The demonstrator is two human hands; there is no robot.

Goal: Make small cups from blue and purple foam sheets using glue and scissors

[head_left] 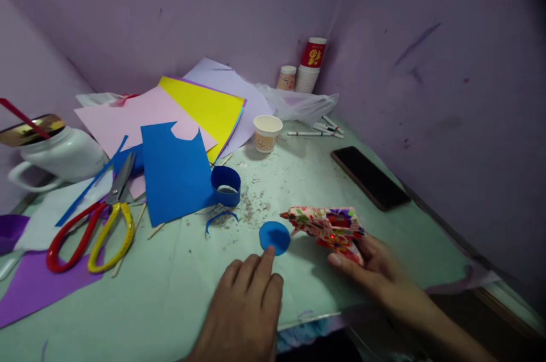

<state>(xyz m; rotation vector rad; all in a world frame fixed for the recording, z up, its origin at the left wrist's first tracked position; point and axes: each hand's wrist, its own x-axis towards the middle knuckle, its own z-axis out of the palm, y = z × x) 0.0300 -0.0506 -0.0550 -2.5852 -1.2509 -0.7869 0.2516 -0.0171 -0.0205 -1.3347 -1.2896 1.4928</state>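
A small blue paper disc (274,238) lies flat on the pale green table cover (170,293). The index fingertip of my left hand (246,305) presses on its lower edge, with the other fingers bent and nothing gripped. My right hand (371,271) is wrapped round the handle of a flower-patterned glue gun (326,225), whose nozzle points left, just above and beside the disc. A tiny red light shows on the gun. Up and left of the disc stands a dark blue paper ring (226,186), with a curved blue strip (222,216) in front of it.
Scissors (111,202) with red and yellow handles lie at the left, near a cut blue sheet (174,174) and a white mug (62,157). Behind are coloured sheets (205,106), a paper cup (267,133), stacked cups (307,74) and pens (326,127). A phone (370,177) lies at the right.
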